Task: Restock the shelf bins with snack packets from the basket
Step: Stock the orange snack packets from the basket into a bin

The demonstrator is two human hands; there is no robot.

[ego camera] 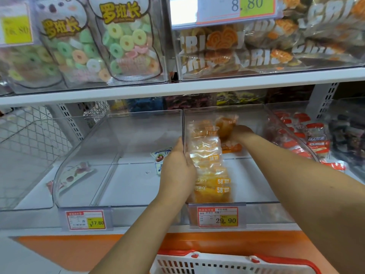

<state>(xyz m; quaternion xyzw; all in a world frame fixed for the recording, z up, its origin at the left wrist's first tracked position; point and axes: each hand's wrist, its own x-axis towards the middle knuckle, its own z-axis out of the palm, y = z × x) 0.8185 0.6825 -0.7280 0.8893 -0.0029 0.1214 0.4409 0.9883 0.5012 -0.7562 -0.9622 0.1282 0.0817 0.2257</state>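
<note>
Head view: white shop shelf [29, 194] carrying clear bins, under an upper shelf [197, 89] of ring sweets [126, 42]. In the 29.90 bin [262, 203], orange snack packets [209, 161] in a row; left hand [177, 169] flat against them, right hand [240, 132] gripping the rear packet [225, 125]. White basket [217, 264] below.

my right hand [240, 132] is sitting at the back of the middle bin [256, 203], where packets [209, 161] are lying in a row along its left wall. my left hand [177, 171] is resting against that wall, and the basket [217, 265] is sitting below.
</note>
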